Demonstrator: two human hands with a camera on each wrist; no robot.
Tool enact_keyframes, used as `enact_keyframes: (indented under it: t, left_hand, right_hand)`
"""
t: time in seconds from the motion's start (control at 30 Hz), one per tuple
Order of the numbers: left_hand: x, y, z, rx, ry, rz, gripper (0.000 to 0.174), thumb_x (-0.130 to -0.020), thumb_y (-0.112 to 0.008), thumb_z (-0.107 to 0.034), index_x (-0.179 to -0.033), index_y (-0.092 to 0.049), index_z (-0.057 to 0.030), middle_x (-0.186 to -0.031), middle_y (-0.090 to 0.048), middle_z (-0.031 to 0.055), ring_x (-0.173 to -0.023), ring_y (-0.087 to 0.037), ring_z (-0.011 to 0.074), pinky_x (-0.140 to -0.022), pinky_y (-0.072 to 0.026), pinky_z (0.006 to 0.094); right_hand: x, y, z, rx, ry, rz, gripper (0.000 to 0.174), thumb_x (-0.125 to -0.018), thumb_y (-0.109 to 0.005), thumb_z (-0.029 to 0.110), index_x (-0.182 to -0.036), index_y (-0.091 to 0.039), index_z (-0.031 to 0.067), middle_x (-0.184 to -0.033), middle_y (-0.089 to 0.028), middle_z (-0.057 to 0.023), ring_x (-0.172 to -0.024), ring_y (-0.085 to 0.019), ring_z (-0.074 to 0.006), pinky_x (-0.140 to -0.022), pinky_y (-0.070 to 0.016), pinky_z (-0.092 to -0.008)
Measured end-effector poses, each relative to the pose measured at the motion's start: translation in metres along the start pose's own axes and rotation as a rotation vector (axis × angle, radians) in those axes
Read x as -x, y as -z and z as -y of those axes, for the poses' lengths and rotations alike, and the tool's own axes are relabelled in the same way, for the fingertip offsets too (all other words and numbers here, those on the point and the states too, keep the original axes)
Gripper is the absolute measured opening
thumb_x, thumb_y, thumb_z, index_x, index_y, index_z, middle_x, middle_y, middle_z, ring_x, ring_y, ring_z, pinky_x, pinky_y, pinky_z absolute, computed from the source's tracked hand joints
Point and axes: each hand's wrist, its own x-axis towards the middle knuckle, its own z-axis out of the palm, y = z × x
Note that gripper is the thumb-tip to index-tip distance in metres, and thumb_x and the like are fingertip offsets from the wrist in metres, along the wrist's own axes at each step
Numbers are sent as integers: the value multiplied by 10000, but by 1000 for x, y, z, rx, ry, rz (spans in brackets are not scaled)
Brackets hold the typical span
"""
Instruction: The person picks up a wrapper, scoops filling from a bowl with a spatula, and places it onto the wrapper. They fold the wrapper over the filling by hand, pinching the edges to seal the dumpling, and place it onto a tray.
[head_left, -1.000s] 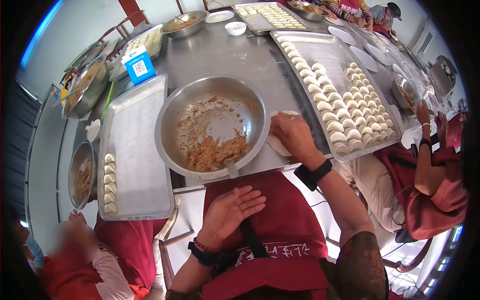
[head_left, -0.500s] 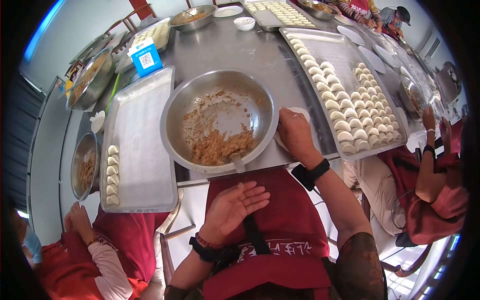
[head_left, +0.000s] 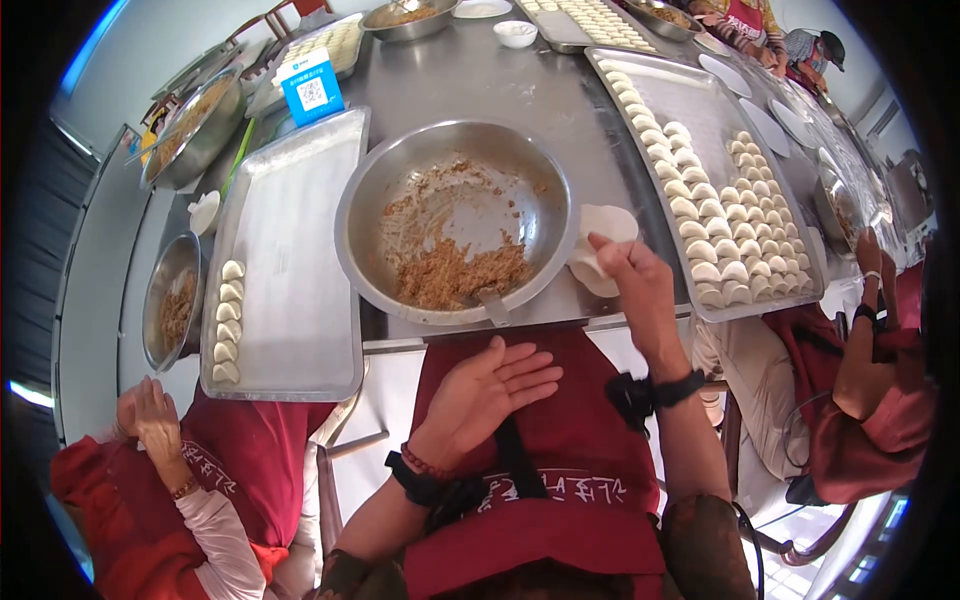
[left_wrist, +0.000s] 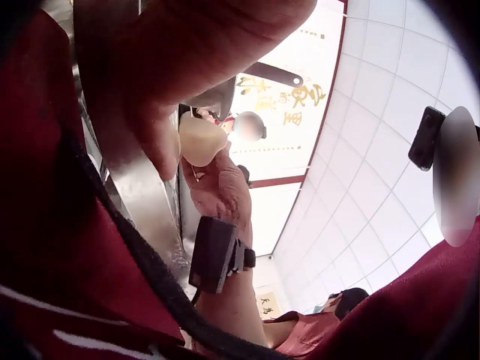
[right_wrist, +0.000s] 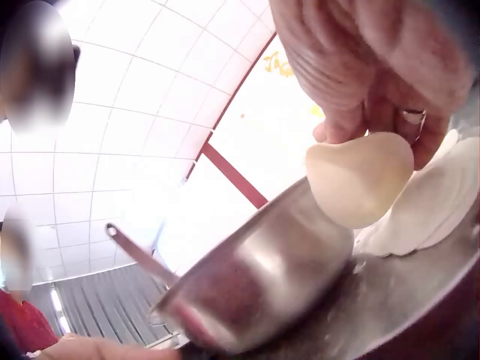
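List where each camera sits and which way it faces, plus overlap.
Head: on the head, facing down at the round steel bowl of brown minced filling on the steel table; both forearms, left hand and right hand show.
Left wrist: under that wrist, facing up and across; the left hand fills the top.
Right wrist: under that wrist, facing up at the white tiled ceiling; the right hand's fingers pinch a round white dough wrapper.
Shared: both wrist views show that wrapper in the right hand.

Part of wrapper stack [head_left: 586,270] hidden under right hand [head_left: 632,282]. Print on blue card [head_left: 312,88] unreadable, too small. Top edge cuts far tray [head_left: 560,36].
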Motion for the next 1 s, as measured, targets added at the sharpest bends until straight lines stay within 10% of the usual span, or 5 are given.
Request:
enact_keyframes:
  t: [0.23,0.37,0.67,1.0]
  left_hand:
    - [-11,-6,4,117,75,117,582,-1045,-451,-404,-1408,-372,44,-1393,-467,245,-1319,-473,373,-1144,-363,544]
    - [-5,-7,7,-38,-119,131,470,-1035,-509,-273,-1402,-423,8,-1363,-520,149,-1279,-517,285,-1134,-388,522]
    - [21,-1,4,-113,-215,34,401,-973,-584,-67,-1350,-486,29,-1306,-579,154,-1226,-572,303,-1091,-449,519]
    - [54,5,-2,-80,-273,56,382,-983,-602,-132,-1311,-517,44,-1228,-634,173,-1139,-634,345,-1005,-527,476]
  right_hand:
    - [86,-32,10,-128,-280,243,142,-961,-607,113,-1003,-652,-15,-1274,-653,-145,-1149,-620,-187,-972,-491,-328]
    - [95,-33,5,235,189,323,123,-920,-646,54,-1038,-671,28,-1258,-657,-157,-1287,-559,-309,-1014,-478,-356]
    - [100,-30,24,45,-99,181,211,-932,-638,14,-1142,-652,-5,-1216,-684,-127,-1147,-625,-167,-954,-500,-292]
    - [66,-56,50,528,614,101,349,-744,-817,124,-1056,-676,56,-1117,-710,-99,-1201,-612,-311,-966,-478,-412]
